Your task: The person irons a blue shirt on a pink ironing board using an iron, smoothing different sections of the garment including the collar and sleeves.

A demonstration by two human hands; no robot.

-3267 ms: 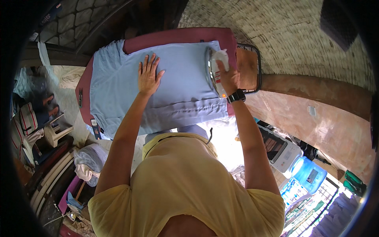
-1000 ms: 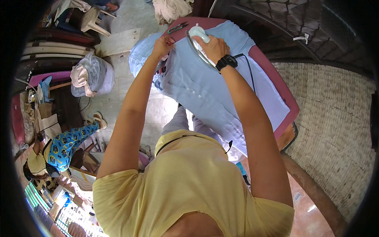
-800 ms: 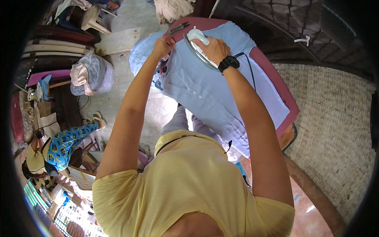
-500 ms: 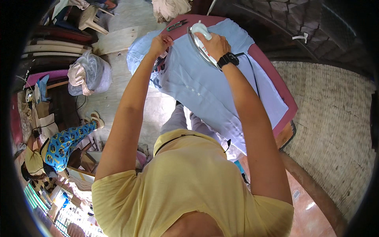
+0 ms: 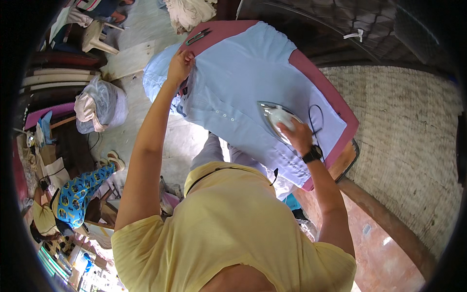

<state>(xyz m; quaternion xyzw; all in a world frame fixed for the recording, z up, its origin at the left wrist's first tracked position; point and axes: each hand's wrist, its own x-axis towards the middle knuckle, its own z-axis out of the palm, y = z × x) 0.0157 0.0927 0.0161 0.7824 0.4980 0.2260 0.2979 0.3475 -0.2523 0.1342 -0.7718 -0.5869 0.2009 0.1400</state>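
A light blue buttoned shirt (image 5: 248, 73) lies spread over a dark red ironing board (image 5: 323, 80). My right hand (image 5: 298, 137) is wrapped round the handle of a white iron (image 5: 275, 117). The iron's metal plate rests on the right part of the shirt, its tip aimed up and left. At the board's left edge my left hand (image 5: 182, 64) has its fingers pinched at the rim of the shirt; the cloth at the fingertips is partly hidden. Just beyond it lies a pair of green-handled thread snips (image 5: 198, 37).
The iron's black cord (image 5: 317, 116) loops on the right. To the left are a plastic bag of cloth (image 5: 108, 104), a plastic stool (image 5: 99, 36) and a person in blue patterned trousers (image 5: 83, 192). A cloth bundle (image 5: 188, 13) sits past the board's far end.
My right hand has drawn the iron from the shirt's far part toward me and to the right, turning its tip. My left hand stays at the board's left edge.
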